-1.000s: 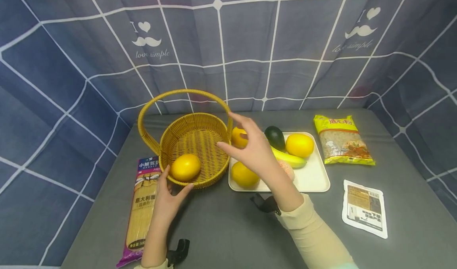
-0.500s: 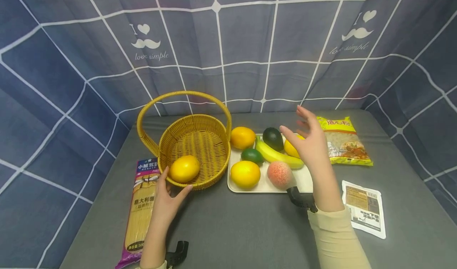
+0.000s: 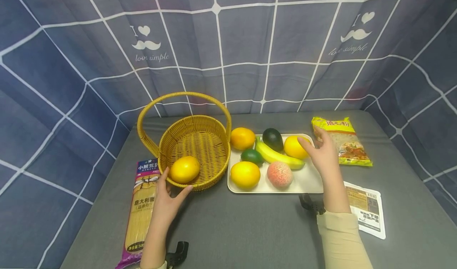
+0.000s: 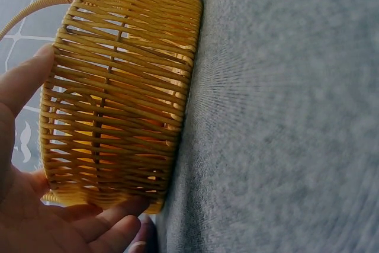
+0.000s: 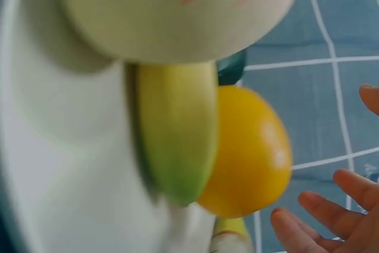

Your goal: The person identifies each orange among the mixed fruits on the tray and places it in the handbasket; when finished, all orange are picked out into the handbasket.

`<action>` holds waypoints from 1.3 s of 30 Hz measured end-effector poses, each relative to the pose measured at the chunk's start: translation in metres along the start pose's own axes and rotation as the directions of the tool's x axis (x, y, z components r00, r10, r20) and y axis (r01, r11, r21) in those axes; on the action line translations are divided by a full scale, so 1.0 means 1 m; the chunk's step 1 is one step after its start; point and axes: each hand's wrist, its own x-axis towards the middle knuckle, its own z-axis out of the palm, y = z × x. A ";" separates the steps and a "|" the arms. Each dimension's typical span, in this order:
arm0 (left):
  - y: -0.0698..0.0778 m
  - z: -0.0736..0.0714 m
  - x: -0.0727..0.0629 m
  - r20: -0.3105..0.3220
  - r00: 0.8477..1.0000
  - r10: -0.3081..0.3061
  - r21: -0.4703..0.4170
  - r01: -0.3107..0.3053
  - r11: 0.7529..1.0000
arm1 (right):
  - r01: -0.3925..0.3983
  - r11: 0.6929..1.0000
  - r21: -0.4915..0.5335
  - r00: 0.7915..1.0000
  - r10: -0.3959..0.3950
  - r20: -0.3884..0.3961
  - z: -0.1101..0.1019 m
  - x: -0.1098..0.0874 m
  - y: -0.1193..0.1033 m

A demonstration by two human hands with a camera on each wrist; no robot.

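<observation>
A yellow wicker basket (image 3: 194,152) with a tall arched handle stands left of centre, one yellow-orange fruit (image 3: 185,169) in its near left side. My left hand (image 3: 168,199) grips the basket's near wall; in the left wrist view its thumb lies at the rim and its fingers bend against the woven side. My right hand (image 3: 325,154), fingers spread, hovers at the right end of a cream tray (image 3: 310,181), with thumb tip close to another yellow-orange fruit (image 3: 296,147). In the right wrist view that fruit (image 5: 249,152) rests beside a banana (image 5: 177,128), apart from the fingers.
The tray also bears a peach (image 3: 280,174), a lemon (image 3: 245,175), an orange fruit (image 3: 242,138), a dark avocado (image 3: 273,139) and a smaller green fruit (image 3: 252,156). Spaghetti (image 3: 141,217) lies left, a macaroni bag (image 3: 346,142) and a white pouch (image 3: 367,209) right.
My right hand has moved right from beside the basket, across the tray, and then lower to the fruit at its right end. My left hand has stayed at the basket.
</observation>
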 end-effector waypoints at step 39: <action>0.000 0.000 -0.002 0.002 1.000 -0.011 0.002 0.011 1.000 | -0.073 0.991 -0.109 0.995 0.080 0.059 0.022 0.017 0.049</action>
